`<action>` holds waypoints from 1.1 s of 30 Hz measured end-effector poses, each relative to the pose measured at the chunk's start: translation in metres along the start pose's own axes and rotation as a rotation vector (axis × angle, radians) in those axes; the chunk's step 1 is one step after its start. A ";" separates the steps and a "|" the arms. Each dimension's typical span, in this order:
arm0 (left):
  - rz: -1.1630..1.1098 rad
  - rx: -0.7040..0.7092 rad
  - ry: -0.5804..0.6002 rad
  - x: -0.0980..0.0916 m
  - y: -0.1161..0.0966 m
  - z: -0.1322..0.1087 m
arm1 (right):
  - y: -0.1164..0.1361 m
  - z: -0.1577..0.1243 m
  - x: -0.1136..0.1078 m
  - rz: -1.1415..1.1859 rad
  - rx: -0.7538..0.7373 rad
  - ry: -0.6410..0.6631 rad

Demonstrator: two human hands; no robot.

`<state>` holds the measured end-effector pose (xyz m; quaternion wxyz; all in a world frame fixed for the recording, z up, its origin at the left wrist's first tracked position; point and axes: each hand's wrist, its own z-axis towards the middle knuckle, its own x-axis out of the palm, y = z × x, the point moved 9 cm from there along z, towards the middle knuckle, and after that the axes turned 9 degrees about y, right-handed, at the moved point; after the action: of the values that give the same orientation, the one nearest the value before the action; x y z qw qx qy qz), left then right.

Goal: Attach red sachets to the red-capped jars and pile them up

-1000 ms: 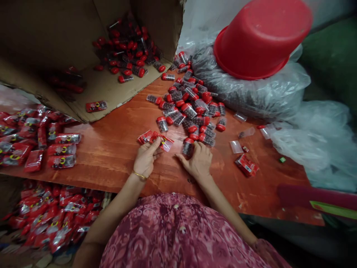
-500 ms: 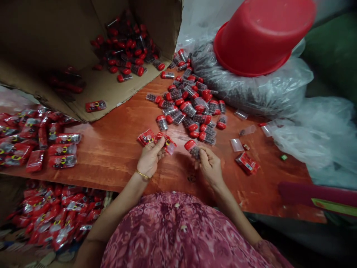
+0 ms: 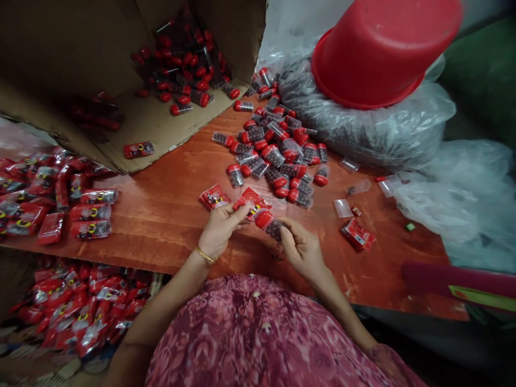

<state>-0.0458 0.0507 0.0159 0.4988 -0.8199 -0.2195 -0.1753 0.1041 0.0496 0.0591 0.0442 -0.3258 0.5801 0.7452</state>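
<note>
My left hand (image 3: 220, 228) pinches a red printed plastic sleeve (image 3: 255, 199) between thumb and fingers. A stack of similar red sleeves (image 3: 213, 196) lies on the table just beyond that hand. In my right hand (image 3: 303, 247) is a clear bottle (image 3: 269, 224) with a red cap, filled with small dark balls. Tilted, its cap points up and left toward the sleeve, close to it; whether they touch I cannot tell. Beyond both hands, several like bottles (image 3: 274, 156) lie in a loose heap on the reddish table (image 3: 177, 193).
A cardboard box (image 3: 169, 141) on its side holds more bottles. Sleeved bottles (image 3: 91, 228) lie at the left, more in a pile (image 3: 84, 306) below the table. A red tub (image 3: 382, 54) rests on a plastic bag of dark balls (image 3: 363, 134). Red packets (image 3: 358, 235) lie right.
My right hand has brought the bottle left and slightly down, nearer the sleeve. The sleeve in my left hand has shifted right and turned toward the bottle.
</note>
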 end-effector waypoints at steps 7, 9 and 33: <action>-0.052 0.054 -0.130 -0.020 0.000 0.006 | -0.032 -0.010 0.006 0.439 0.277 -0.028; -0.043 0.023 -0.120 -0.023 0.001 0.008 | -0.033 -0.012 0.005 0.479 0.304 -0.036; 0.124 0.191 0.037 -0.004 -0.010 0.004 | -0.015 0.002 0.012 0.196 0.107 -0.004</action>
<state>-0.0542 0.0570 0.0195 0.5886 -0.7772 -0.1749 -0.1377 0.1004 0.0521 0.0399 -0.0105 -0.2632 0.6481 0.7145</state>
